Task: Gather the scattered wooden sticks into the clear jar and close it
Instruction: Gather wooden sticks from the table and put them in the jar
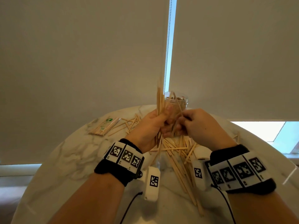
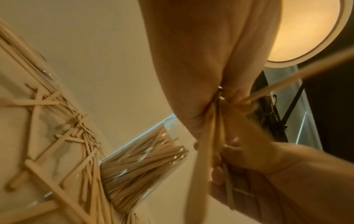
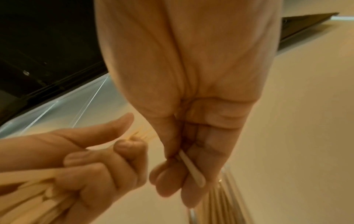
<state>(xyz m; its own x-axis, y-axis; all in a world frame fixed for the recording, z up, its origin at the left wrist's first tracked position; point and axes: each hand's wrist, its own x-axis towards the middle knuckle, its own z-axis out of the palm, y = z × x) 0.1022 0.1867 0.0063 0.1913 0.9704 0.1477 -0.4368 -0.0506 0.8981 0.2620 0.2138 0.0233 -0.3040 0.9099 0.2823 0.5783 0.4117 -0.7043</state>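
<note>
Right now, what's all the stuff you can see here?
loose sticks: many, pale wood, scattered on the table in front of the jar
held sticks: a bunch, pale wood, in the left hand
single stick: one, pale wood, pinched by the right hand
jar: one, clear, open, upright behind the hands, sticks inside
packet of sticks: one, clear wrap, table's left
table: one, white marble
left hand: one
right hand: one

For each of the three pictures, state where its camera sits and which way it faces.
Head: on the head, looking down at both hands, left hand, right hand, jar.
Left wrist: under the left palm, looking along it at the sticks it grips.
Right wrist: under the right palm, looking along it.
All three show both hands.
</note>
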